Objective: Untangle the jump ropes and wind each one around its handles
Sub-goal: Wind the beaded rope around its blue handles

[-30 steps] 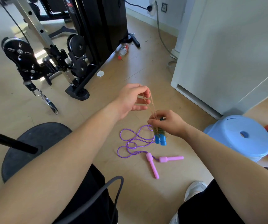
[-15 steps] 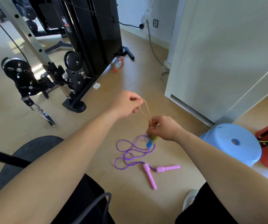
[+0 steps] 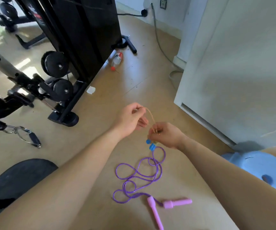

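1. The floor (image 3: pixel 84 143) carries the same things as one second ago. The black cable machine (image 3: pixel 84 39) and the blue stool (image 3: pixel 257 166) have not moved; only my head has leaned forward a little.
2. The purple rope (image 3: pixel 140 176) lies in loose loops on the floor below my hands. Its two pink handles (image 3: pixel 177 203) lie at the near end, almost touching each other. It has not changed. It seems free of the other rope, but it is not wound yet.
3. My left hand (image 3: pixel 130 118) has come closer to my right hand (image 3: pixel 165 136) than a second ago. It pinches the tan rope (image 3: pixel 150 117) between the thumb and the fingertips.
4. My right hand is curled around the blue handles (image 3: pixel 150 145) and holds them in the air, above the far loop of the purple rope. A second ago they hung down and showed their length; now they are tipped, so I see mostly their two round ends.
5. The free piece of tan rope between my hands is now shorter. I judge that the first rope is almost fully wound on its handles. What remains is to secure its end and then wind the purple one.
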`<state>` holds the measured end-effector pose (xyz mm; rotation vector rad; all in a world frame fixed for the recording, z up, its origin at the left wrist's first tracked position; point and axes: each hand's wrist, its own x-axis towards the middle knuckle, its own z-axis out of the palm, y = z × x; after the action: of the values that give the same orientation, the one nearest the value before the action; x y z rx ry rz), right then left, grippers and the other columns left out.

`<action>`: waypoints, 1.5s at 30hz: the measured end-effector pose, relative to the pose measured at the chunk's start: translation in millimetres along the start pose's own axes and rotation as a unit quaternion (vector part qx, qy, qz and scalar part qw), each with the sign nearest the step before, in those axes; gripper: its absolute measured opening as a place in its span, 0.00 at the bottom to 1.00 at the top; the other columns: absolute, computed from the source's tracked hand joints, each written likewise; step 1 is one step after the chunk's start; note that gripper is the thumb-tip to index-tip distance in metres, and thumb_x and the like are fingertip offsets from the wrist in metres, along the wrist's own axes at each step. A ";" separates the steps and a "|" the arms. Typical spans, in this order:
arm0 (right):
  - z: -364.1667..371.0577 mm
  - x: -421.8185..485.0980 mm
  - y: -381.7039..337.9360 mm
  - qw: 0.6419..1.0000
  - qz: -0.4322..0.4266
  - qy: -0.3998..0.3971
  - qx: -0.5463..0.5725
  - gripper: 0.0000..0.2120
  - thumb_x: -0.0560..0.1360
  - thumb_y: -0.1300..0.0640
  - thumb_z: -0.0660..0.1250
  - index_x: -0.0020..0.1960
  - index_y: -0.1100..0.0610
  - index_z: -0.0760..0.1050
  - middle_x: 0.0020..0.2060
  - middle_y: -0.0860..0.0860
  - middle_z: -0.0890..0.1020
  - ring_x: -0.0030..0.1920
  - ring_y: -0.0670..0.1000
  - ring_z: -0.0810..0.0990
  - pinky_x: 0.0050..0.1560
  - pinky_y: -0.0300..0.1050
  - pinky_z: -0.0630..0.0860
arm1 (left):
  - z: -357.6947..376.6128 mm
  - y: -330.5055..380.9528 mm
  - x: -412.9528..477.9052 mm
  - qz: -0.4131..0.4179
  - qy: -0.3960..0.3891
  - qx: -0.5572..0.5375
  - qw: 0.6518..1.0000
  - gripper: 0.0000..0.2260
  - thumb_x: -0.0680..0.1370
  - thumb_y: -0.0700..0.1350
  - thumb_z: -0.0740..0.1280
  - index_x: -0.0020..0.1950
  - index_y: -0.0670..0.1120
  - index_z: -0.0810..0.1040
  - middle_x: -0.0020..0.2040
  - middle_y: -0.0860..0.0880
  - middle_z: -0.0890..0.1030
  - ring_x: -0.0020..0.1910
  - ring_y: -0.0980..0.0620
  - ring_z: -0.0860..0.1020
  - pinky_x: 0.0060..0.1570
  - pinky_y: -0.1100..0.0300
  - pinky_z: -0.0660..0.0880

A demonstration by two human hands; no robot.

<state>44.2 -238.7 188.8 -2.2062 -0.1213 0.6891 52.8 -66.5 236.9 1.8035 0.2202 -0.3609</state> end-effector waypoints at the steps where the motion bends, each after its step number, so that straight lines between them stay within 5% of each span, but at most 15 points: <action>1: -12.2 -4.1 -13.0 1.000 0.000 -0.001 0.020 0.06 0.72 0.51 0.70 0.44 0.54 0.80 0.39 0.46 0.85 0.40 0.46 0.83 0.46 0.45 0.79 | -3.5 17.9 -1.7 -0.004 0.003 0.000 1.000 0.07 0.83 0.43 0.61 0.45 0.45 0.74 0.37 0.43 0.83 0.37 0.44 0.82 0.39 0.56 0.78; 5: -84.2 -46.9 -92.3 1.000 0.004 -0.012 0.009 0.09 0.78 0.49 0.67 0.47 0.55 0.80 0.34 0.40 0.81 0.30 0.38 0.75 0.33 0.31 0.69 | -17.9 122.8 -28.8 -0.010 -0.013 0.022 1.000 0.07 0.84 0.43 0.59 0.48 0.44 0.74 0.36 0.45 0.81 0.35 0.48 0.81 0.34 0.61 0.73; 9: -178.1 -105.2 -185.3 1.000 0.005 0.003 -0.015 0.06 0.75 0.51 0.69 0.48 0.52 0.82 0.33 0.42 0.78 0.35 0.46 0.76 0.33 0.37 0.70 | -29.3 258.7 -74.4 0.017 -0.020 0.064 0.998 0.10 0.84 0.43 0.59 0.52 0.39 0.76 0.37 0.41 0.79 0.32 0.51 0.78 0.30 0.62 0.72; 16: -325.0 -211.0 -339.6 0.999 -0.024 0.001 -0.038 0.07 0.78 0.48 0.66 0.45 0.49 0.80 0.41 0.47 0.84 0.43 0.51 0.82 0.45 0.47 0.78 | -59.2 467.5 -146.5 0.029 0.024 0.067 0.997 0.07 0.82 0.50 0.63 0.55 0.52 0.79 0.42 0.48 0.83 0.40 0.51 0.83 0.42 0.55 0.82; 22: -412.4 -263.6 -418.1 0.995 -0.065 0.022 -0.074 0.10 0.77 0.45 0.66 0.38 0.44 0.75 0.35 0.42 0.80 0.40 0.47 0.80 0.43 0.46 0.76 | -62.4 578.4 -181.9 0.025 0.035 -0.008 0.999 0.10 0.80 0.42 0.67 0.61 0.45 0.79 0.49 0.47 0.85 0.46 0.50 0.84 0.40 0.62 0.80; 26: -456.5 -275.0 -451.4 0.994 -0.071 0.065 -0.058 0.11 0.76 0.45 0.67 0.44 0.52 0.80 0.40 0.50 0.83 0.43 0.53 0.82 0.48 0.50 0.79 | -71.1 637.2 -188.4 0.054 0.072 -0.003 0.996 0.07 0.82 0.44 0.64 0.57 0.47 0.80 0.46 0.48 0.86 0.43 0.47 0.84 0.39 0.60 0.79; 30: -489.2 -265.6 -490.5 0.992 -0.070 0.094 -0.054 0.17 0.78 0.46 0.62 0.33 0.50 0.72 0.33 0.48 0.77 0.36 0.53 0.76 0.39 0.46 0.72 | -89.0 687.3 -170.1 0.097 0.073 -0.001 0.993 0.07 0.81 0.45 0.65 0.53 0.46 0.82 0.42 0.46 0.85 0.36 0.48 0.82 0.36 0.57 0.76; 35: -517.8 -203.0 -535.1 0.984 -0.056 0.145 -0.085 0.14 0.78 0.50 0.60 0.46 0.55 0.81 0.43 0.52 0.83 0.45 0.56 0.81 0.48 0.49 0.78 | -118.3 738.0 -102.8 0.127 0.064 0.018 0.990 0.06 0.80 0.48 0.67 0.53 0.49 0.82 0.38 0.49 0.84 0.36 0.54 0.81 0.34 0.62 0.74; 45: -595.4 14.2 -644.5 0.959 -0.062 0.273 -0.030 0.12 0.80 0.53 0.61 0.47 0.56 0.82 0.42 0.51 0.83 0.44 0.52 0.81 0.47 0.46 0.75 | -236.8 827.7 119.9 0.176 0.033 0.010 0.984 0.06 0.78 0.47 0.69 0.50 0.49 0.85 0.42 0.49 0.84 0.37 0.48 0.84 0.37 0.59 0.76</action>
<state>449.8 -203.2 966.2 -2.3410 0.0032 -0.0087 472.4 -57.8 998.1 1.8336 -0.0577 -0.0521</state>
